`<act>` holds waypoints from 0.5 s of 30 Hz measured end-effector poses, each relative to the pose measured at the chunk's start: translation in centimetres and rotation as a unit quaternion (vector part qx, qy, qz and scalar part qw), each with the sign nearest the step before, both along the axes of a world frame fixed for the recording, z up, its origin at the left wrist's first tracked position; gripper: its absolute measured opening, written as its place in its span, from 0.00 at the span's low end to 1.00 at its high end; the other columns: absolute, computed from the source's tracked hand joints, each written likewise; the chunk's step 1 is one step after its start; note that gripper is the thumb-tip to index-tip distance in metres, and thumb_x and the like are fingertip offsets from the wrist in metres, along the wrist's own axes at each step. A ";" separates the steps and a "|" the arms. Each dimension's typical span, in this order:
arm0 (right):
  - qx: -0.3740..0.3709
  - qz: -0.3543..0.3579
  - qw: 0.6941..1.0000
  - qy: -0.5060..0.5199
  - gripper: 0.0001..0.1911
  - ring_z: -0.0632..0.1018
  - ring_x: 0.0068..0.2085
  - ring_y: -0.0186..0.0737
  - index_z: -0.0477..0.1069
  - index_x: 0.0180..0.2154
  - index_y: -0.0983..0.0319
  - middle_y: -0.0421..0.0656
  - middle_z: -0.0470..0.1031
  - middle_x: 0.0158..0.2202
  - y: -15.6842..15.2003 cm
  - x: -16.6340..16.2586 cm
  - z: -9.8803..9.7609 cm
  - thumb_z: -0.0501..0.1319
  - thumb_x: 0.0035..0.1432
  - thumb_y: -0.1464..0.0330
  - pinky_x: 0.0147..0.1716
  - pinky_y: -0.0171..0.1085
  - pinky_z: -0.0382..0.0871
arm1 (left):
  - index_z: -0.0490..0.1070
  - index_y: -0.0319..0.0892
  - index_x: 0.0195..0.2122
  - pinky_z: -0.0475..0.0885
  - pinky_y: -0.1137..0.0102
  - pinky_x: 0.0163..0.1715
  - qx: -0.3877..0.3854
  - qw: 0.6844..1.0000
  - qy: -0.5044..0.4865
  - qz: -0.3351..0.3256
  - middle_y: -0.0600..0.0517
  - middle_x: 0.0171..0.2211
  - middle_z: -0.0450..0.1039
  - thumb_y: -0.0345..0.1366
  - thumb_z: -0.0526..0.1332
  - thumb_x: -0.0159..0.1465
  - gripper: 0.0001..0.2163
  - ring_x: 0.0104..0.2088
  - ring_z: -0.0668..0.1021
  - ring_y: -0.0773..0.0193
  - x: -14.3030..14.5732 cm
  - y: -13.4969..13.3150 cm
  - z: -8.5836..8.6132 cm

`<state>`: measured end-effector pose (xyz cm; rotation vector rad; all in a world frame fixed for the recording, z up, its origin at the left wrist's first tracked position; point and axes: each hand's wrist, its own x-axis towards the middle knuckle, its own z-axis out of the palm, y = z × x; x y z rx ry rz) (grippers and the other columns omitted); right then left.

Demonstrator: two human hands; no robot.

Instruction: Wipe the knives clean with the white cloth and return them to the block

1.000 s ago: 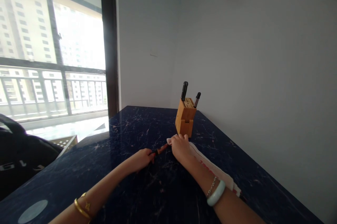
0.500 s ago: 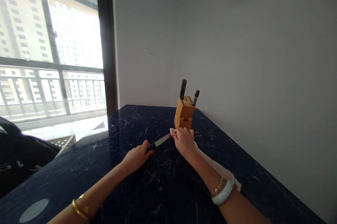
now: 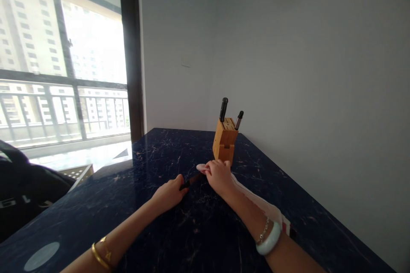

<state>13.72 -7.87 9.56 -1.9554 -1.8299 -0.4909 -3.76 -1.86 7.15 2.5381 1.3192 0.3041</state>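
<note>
My left hand (image 3: 169, 192) is closed round the dark handle of a knife (image 3: 191, 180) that lies low over the dark marble counter (image 3: 198, 230). My right hand (image 3: 218, 176) is closed on a pale pink cloth (image 3: 256, 202), pinching it around the knife's blade. The cloth trails back along the counter under my right forearm. Just beyond my right hand stands a wooden knife block (image 3: 225, 144) with two black handles sticking out of its top.
A grey wall runs along the counter's right and far sides. On the left a large window with a dark frame (image 3: 131, 51) looks onto a balcony. A dark chair back (image 3: 22, 196) sits at the left. A round pale mark (image 3: 41, 256) lies near the counter's front left corner.
My right hand with the cloth slid out along the blade toward the tip, then came back toward the handle. The left hand kept its hold on the handle.
</note>
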 end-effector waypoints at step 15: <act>-0.046 0.098 0.993 -0.036 0.09 0.66 0.39 0.37 0.66 0.34 0.59 0.41 0.71 0.36 -0.1 -2.1 -1.4 0.48 0.58 0.71 0.38 0.39 0.47 | 0.62 0.43 0.36 0.62 0.71 0.29 0.022 0.999 0.004 -0.038 0.49 0.32 0.73 0.41 0.51 0.59 0.09 0.34 0.76 0.58 0.1 0.0 0.0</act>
